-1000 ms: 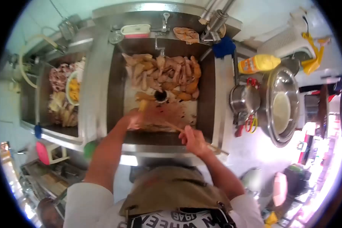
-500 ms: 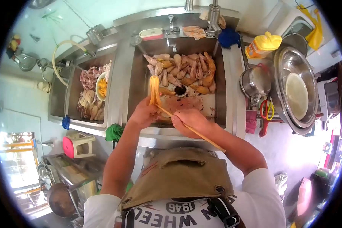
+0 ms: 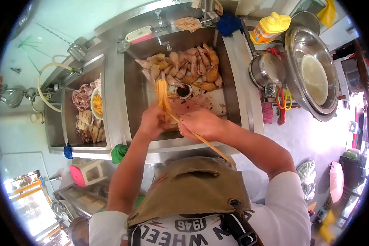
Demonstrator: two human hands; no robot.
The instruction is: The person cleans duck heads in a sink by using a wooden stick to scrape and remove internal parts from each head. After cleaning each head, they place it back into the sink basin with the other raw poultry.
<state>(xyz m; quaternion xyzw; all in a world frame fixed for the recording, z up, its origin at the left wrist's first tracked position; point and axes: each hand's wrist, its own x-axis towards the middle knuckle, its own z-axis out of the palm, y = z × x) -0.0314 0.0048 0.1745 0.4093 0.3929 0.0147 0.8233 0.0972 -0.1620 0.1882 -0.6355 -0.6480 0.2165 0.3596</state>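
Over the near part of the large sink [image 3: 242,119], my left hand [image 3: 153,121] is closed round the lower end of a long yellow, limp, folded piece [image 3: 162,93]; its exact kind I cannot tell. My right hand [image 3: 203,124] grips a thin wooden stick [image 3: 214,149], which slants from the yellow piece down toward the apron [image 3: 188,184]. The stick's upper end meets the yellow piece beside my left hand. Beyond my hands, a heap of raw poultry pieces [image 3: 184,63] lies at the back of the sink, around the dark drain hole [image 3: 184,91].
On the left, a smaller sink [image 3: 69,131] holds pale raw meat [image 3: 86,117] and a white bowl with yellow pieces [image 3: 97,102]. To the right stand a steel pot [image 3: 267,69], nested steel basins [image 3: 289,74], scissors [image 3: 283,98] and a yellow jug [image 3: 269,26].
The view has turned and shifted, so the sinks sit further left and tilted. Both hands keep their grips on the yellow piece and the stick.
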